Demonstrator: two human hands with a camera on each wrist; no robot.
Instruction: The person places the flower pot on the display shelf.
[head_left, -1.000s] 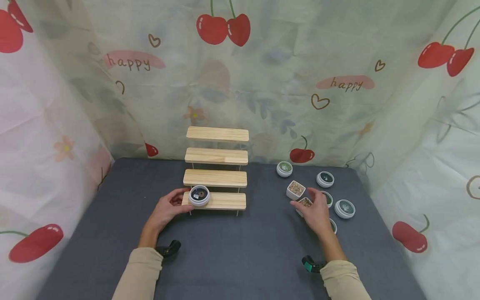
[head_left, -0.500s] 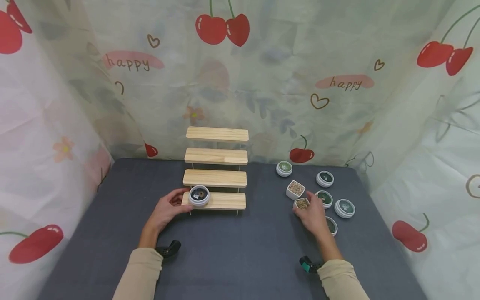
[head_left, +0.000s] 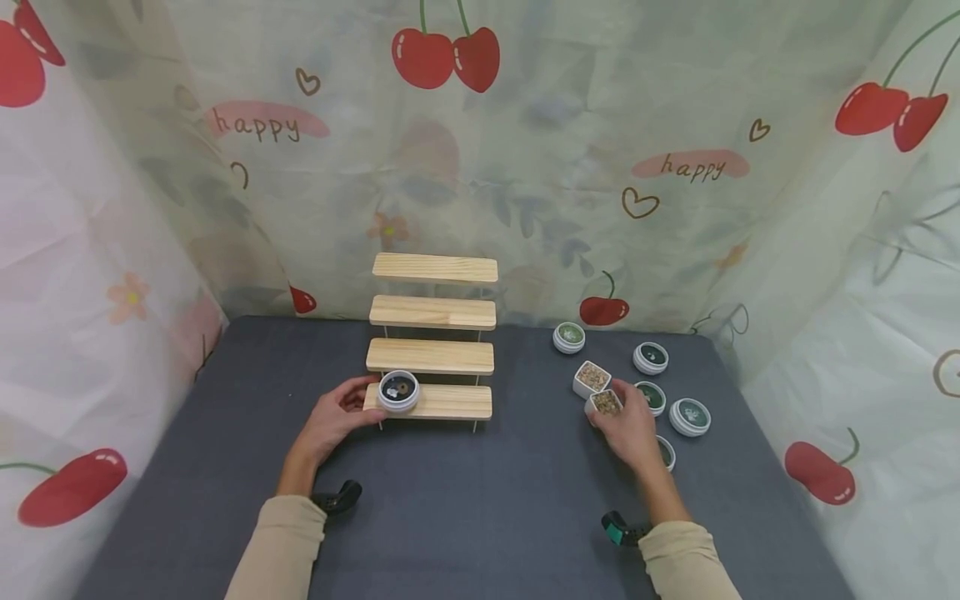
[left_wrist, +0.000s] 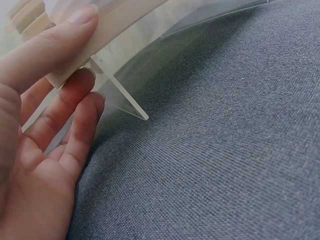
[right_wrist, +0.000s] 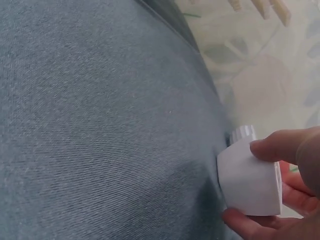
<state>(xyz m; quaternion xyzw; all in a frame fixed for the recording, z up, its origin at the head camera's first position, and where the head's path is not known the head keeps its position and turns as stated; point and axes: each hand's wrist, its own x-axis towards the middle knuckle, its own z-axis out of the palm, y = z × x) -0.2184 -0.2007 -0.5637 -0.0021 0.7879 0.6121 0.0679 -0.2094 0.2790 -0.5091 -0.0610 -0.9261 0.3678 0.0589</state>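
Observation:
My left hand (head_left: 333, 425) is at the left end of the lowest step of a wooden tiered display stand (head_left: 457, 403). Its thumb and index finger grip a round white container (head_left: 398, 393) with a dark patterned top. In the left wrist view, other fingers (left_wrist: 80, 120) curl below the wooden step, beside a clear support leg (left_wrist: 122, 92). Over on the right, my right hand (head_left: 630, 425) holds a small white square pot (head_left: 604, 405) filled with brownish grains. The right wrist view shows thumb and fingers on opposite sides of this pot (right_wrist: 247, 180), low over the cloth.
A second square pot (head_left: 592, 378) stands right behind the held one. Several round white containers with green tops, including one at the back (head_left: 569, 337) and one at far right (head_left: 689, 417), surround the right hand. A printed curtain (head_left: 525, 208) borders the dark cloth-covered table (head_left: 480, 517).
My right hand has closed its fingers around the front square pot, which has shifted slightly. My left hand and the round container stay in place.

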